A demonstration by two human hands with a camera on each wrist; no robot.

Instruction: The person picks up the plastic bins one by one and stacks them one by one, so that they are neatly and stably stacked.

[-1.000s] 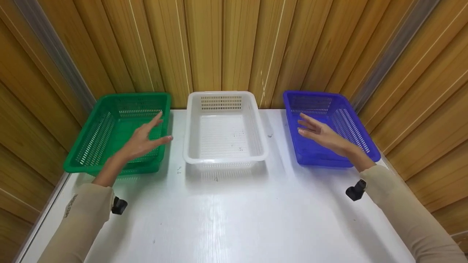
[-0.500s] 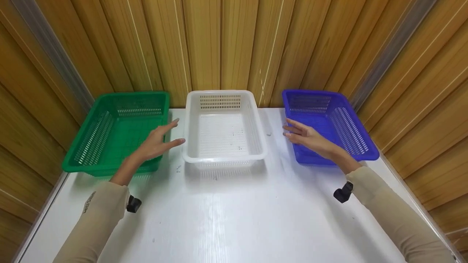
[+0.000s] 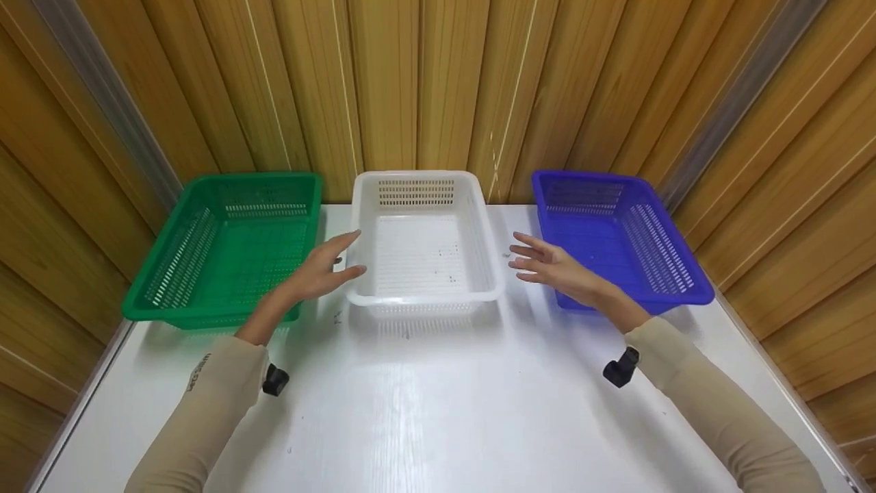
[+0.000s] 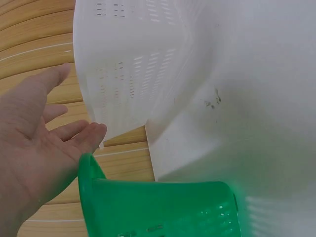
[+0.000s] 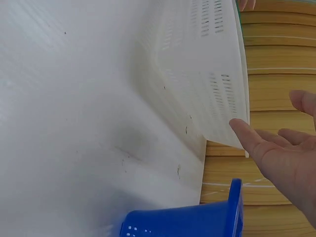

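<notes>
The white basket (image 3: 424, 299) stands in the middle of the table, with both hands at its sides. My left hand (image 3: 319, 272) hovers at its left rim, fingers and thumb spread apart and holding nothing. To the right of the same basket, my right hand (image 3: 558, 272) hangs in the air with fingers extended, a gap short of the rim. In the left wrist view, the fingers (image 4: 79, 133) appear close to the white basket's wall (image 4: 133, 74); whether they touch cannot be told. The right wrist view has the right hand (image 5: 284, 153) bare beside the white wall (image 5: 197, 74).
A green basket (image 3: 157, 314) stands to the left and a blue basket (image 3: 684, 299) to the right, both against the back. Wooden panelling (image 3: 438, 89) rises behind and at both sides. The white table (image 3: 438, 411) carries small dark marks.
Both hands have moved inward: the left from over the green basket to the white basket's left rim, the right from over the blue basket toward the white one. The baskets have not moved.
</notes>
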